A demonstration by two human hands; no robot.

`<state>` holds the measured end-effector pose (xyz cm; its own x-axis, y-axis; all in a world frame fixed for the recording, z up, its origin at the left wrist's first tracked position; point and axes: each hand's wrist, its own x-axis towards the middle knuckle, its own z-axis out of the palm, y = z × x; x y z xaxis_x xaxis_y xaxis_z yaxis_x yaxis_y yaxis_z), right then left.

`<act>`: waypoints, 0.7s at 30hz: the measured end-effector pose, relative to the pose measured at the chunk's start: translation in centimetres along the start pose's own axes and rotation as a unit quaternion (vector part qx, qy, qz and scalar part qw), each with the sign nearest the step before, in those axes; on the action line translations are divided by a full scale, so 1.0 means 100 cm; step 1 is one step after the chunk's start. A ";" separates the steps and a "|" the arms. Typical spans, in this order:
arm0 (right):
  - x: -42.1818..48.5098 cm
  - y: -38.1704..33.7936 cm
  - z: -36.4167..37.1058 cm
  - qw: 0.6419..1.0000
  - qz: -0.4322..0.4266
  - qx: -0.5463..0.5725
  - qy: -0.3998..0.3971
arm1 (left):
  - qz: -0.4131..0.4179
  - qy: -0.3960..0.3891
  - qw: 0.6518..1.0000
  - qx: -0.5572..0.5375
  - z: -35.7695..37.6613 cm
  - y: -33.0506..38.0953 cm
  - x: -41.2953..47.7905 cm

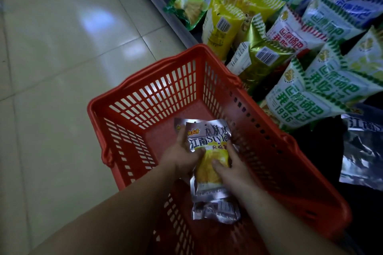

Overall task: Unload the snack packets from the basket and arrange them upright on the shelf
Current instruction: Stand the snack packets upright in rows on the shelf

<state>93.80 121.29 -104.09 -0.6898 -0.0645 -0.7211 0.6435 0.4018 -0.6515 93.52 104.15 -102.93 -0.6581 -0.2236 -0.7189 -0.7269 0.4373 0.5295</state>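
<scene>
Both hands are down inside the basket (279, 161), near the middle of its floor, clamped on a small bundle of silver foil packets (209, 151). The left hand (182, 152) curls round the bundle's left edge with its thumb pressed on the front, and the right hand (230, 170) grips the right edge low down, its thumb also on the front. There look to be at least three packets overlapping, one peeking out behind the top and another sagging below, though the exact count is hard to tell. They are likely very light, puffed with air and soft, so the contents would crush under a hard squeeze. The foil is glossy and probably slippery, so stacked packets may slide over each other and fan out of the grip. Holding them by the side edges or the flat crimped seams, with light pressure across the faces, seems safest. The shelf (165, 9) lies just past the basket's far right corner, already crowded with green packets (300, 105) and yellow packets (221, 25) standing or leaning. A matching silver packet (362, 151) lies at the shelf's near end.
</scene>
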 end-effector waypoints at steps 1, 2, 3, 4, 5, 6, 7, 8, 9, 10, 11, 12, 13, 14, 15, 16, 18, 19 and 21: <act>0.001 -0.001 0.000 1.000 -0.011 0.007 -0.002 | -0.002 -0.004 1.000 0.003 0.000 0.002 -0.002; 0.001 -0.003 0.000 1.000 -0.020 0.014 -0.002 | 0.011 -0.005 1.000 -0.003 -0.001 0.008 -0.006; 0.001 -0.006 0.000 0.999 -0.026 0.021 -0.002 | 0.017 -0.012 1.000 -0.020 -0.003 0.011 -0.007; 0.001 -0.011 0.001 0.999 -0.028 0.026 0.000 | 0.030 -0.013 0.998 -0.050 -0.004 0.014 -0.009; 0.000 -0.016 0.002 0.999 -0.032 0.037 0.002 | 0.035 -0.017 0.996 -0.080 -0.008 0.017 -0.012; -0.002 -0.022 0.003 0.998 -0.037 0.047 0.000 | 0.049 -0.012 0.993 -0.106 -0.013 0.021 -0.016; -0.006 -0.030 0.003 0.997 -0.049 0.055 -0.005 | 0.058 -0.012 0.990 -0.130 -0.019 0.025 -0.020; -0.010 -0.038 0.003 0.996 -0.062 0.056 -0.008 | 0.069 -0.009 0.986 -0.154 -0.027 0.029 -0.025; -0.017 -0.047 0.001 0.995 -0.077 0.057 -0.011 | 0.075 -0.016 0.983 -0.169 -0.036 0.034 -0.032; -0.025 -0.056 -0.002 0.994 -0.091 0.057 -0.012 | 0.086 -0.020 0.980 -0.179 -0.044 0.039 -0.039; -0.034 -0.064 -0.006 0.992 -0.109 0.059 -0.011 | 0.099 -0.019 0.978 -0.180 -0.051 0.043 -0.046; -0.044 -0.071 -0.011 0.990 -0.128 0.058 -0.006 | 0.121 -0.012 0.977 -0.176 -0.057 0.048 -0.054; -0.054 -0.078 -0.016 0.987 -0.149 0.053 0.003 | 0.141 -0.004 0.977 -0.160 -0.062 0.054 -0.063; -0.063 -0.084 -0.021 0.985 -0.167 0.040 0.017 | 0.156 0.007 0.976 -0.151 -0.065 0.059 -0.073; -0.074 -0.091 -0.026 0.981 -0.188 0.024 0.030 | 0.166 0.012 0.974 -0.155 -0.068 0.065 -0.084; -0.085 -0.097 -0.033 0.978 -0.203 0.014 0.039 | 0.175 0.012 0.968 -0.177 -0.069 0.071 -0.096; -0.109 -0.112 -0.048 0.972 -0.229 0.012 0.042 | 0.177 -0.004 0.953 -0.247 -0.070 0.082 -0.119; -0.125 -0.120 -0.057 0.970 -0.239 0.012 0.039 | 0.181 -0.014 0.947 -0.264 -0.071 0.089 -0.134; -0.156 -0.134 -0.075 0.967 -0.251 0.014 0.033 | 0.208 -0.028 0.942 -0.261 -0.075 0.103 -0.169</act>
<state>93.48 123.73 -82.38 -0.9366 -0.1874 -0.2960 0.2295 0.3101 -0.9226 95.69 105.87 -81.91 -0.9070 -0.0745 -0.4146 -0.4148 -0.0140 0.9098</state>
